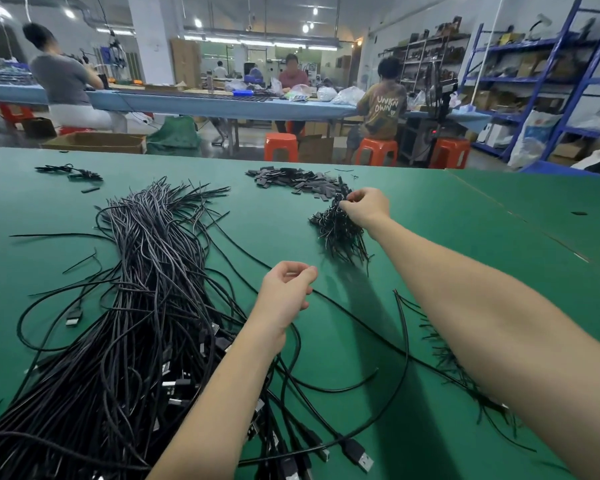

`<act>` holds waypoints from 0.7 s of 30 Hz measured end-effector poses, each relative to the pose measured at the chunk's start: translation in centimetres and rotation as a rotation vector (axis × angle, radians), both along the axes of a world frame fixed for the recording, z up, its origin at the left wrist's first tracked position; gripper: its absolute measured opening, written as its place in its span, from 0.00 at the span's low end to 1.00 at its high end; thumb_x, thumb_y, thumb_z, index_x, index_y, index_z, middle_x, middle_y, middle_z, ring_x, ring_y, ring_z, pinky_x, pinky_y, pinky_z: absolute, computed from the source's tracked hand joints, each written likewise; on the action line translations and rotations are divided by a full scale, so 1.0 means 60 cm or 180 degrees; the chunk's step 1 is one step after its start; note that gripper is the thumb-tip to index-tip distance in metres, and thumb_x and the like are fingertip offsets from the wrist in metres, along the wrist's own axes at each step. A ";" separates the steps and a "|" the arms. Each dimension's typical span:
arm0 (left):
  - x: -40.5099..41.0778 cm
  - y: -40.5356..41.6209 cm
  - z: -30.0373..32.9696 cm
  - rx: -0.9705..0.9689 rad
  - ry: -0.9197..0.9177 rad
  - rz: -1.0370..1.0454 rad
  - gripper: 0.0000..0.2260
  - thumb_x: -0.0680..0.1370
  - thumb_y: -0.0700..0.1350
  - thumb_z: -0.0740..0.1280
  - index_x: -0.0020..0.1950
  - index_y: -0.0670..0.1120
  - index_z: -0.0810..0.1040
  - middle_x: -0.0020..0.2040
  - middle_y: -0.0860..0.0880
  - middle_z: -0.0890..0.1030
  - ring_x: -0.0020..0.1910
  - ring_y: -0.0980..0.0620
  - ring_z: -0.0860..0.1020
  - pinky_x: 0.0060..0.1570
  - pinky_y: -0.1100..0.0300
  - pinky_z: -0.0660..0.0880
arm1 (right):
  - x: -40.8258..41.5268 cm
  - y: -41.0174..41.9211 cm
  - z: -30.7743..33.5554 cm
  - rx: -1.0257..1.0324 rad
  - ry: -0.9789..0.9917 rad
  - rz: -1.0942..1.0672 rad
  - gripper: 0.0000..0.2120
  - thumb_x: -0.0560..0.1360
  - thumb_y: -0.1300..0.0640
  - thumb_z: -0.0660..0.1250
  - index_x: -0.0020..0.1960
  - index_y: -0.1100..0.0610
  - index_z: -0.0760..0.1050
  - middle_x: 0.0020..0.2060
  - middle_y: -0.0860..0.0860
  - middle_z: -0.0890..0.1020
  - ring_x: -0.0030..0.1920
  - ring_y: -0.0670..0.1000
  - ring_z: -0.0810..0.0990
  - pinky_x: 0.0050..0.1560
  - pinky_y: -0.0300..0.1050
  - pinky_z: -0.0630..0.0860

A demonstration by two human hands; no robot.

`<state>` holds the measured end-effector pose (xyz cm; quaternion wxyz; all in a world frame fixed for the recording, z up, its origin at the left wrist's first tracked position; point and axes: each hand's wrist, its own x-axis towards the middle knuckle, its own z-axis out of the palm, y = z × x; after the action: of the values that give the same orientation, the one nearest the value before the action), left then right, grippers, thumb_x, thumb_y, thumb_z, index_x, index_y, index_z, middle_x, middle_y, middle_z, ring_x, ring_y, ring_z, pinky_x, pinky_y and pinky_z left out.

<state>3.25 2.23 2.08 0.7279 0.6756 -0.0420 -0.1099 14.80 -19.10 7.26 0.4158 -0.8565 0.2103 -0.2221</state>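
Observation:
A big bundle of long black USB cables (146,306) lies across the left of the green table (499,237), plugs toward me. My left hand (284,292) hovers at the middle with fingers curled, pinching a thin black cable (354,313) that runs off to the right. My right hand (364,206) reaches far forward and pinches a piece at the top of a small heap of short black wire pieces (340,233). Behind that heap lies a pile of flat black sleeve pieces (295,181).
More short wire pieces (458,368) lie under my right forearm. A small cable clump (73,172) sits far left. Beyond the table edge stand orange stools (280,146), cardboard boxes, a blue workbench with seated people, and blue shelving (541,81) at right.

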 end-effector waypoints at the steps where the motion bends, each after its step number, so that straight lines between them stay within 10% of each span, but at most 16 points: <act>1: 0.000 -0.001 -0.001 0.0020 0.0002 -0.0012 0.05 0.79 0.47 0.69 0.53 0.48 0.78 0.49 0.51 0.80 0.48 0.53 0.80 0.57 0.49 0.78 | 0.007 -0.004 -0.006 -0.0105 0.0252 0.0085 0.12 0.76 0.55 0.70 0.57 0.59 0.80 0.56 0.56 0.83 0.59 0.56 0.80 0.56 0.45 0.76; 7: 0.001 -0.002 -0.003 0.0097 -0.0049 -0.0054 0.06 0.79 0.48 0.69 0.53 0.48 0.78 0.50 0.51 0.80 0.48 0.54 0.80 0.56 0.51 0.78 | 0.003 -0.007 -0.028 -0.0476 0.0421 0.0305 0.21 0.76 0.53 0.69 0.67 0.57 0.75 0.64 0.54 0.79 0.64 0.54 0.76 0.63 0.46 0.73; 21: -0.004 -0.002 0.004 0.0230 -0.0129 -0.0014 0.05 0.80 0.47 0.68 0.53 0.47 0.78 0.52 0.48 0.80 0.47 0.53 0.80 0.44 0.58 0.76 | -0.116 0.042 -0.024 -0.0176 -0.0141 0.0522 0.07 0.76 0.57 0.67 0.51 0.52 0.82 0.47 0.50 0.85 0.47 0.50 0.81 0.52 0.46 0.79</act>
<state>2.98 2.09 2.33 0.7017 0.7034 -0.0543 -0.0993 7.86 -16.60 5.81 0.4133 -0.8769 0.1241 -0.2119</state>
